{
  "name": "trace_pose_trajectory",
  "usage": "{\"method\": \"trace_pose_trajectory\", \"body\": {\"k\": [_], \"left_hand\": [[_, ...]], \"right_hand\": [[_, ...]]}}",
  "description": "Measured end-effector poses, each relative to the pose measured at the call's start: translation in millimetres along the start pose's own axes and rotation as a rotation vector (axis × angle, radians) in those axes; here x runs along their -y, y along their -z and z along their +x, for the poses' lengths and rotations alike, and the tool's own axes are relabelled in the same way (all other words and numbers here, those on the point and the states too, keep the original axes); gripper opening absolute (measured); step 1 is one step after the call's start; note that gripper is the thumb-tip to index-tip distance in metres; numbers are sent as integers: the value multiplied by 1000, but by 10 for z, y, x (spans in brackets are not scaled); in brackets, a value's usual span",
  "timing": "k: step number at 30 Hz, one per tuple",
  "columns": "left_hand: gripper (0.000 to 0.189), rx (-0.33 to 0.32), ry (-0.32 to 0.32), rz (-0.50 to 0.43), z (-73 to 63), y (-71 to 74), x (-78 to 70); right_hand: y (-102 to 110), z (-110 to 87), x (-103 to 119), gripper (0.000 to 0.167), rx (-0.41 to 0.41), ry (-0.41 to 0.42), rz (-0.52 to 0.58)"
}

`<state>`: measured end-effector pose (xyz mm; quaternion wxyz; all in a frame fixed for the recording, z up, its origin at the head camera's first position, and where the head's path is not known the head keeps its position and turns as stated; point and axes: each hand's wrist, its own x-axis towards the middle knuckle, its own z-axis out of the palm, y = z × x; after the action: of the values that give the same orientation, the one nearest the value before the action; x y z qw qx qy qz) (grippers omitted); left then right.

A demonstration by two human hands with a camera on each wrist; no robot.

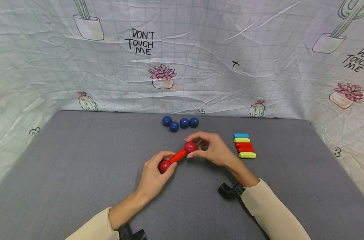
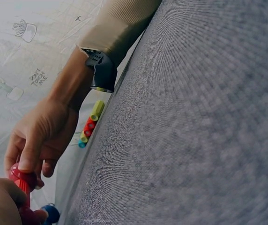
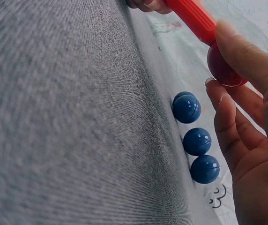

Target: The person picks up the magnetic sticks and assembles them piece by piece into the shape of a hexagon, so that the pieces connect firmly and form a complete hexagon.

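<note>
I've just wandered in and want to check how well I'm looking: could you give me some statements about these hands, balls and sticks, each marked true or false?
1. Four blue balls lie on the table. True.
2. The left hand grips a blue ball. False: it grips a red ball.
3. The right hand holds the other red ball. True.
4. The stick between the red balls is yellow. False: it is red.
5. Five loose sticks lie on the person's left. False: they lie on the right.
6. Two loose sticks are yellow. True.
</note>
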<state>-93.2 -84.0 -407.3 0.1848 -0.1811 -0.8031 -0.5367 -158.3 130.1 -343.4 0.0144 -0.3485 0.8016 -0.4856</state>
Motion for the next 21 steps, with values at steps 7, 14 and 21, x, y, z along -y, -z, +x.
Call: {"method": "trace_pose_trajectory", "body": {"k": [7, 14, 21], "left_hand": [[26, 11, -1, -11, 4, -2, 9], [27, 41, 10, -7, 2, -4, 12], [29, 85, -19, -28, 9, -4, 12]], "right_hand": [[-17, -5, -8, 39, 3, 1, -12], [-38, -5, -13, 40, 8, 10, 5], [-82, 5, 56, 39, 60, 70, 46]]}}
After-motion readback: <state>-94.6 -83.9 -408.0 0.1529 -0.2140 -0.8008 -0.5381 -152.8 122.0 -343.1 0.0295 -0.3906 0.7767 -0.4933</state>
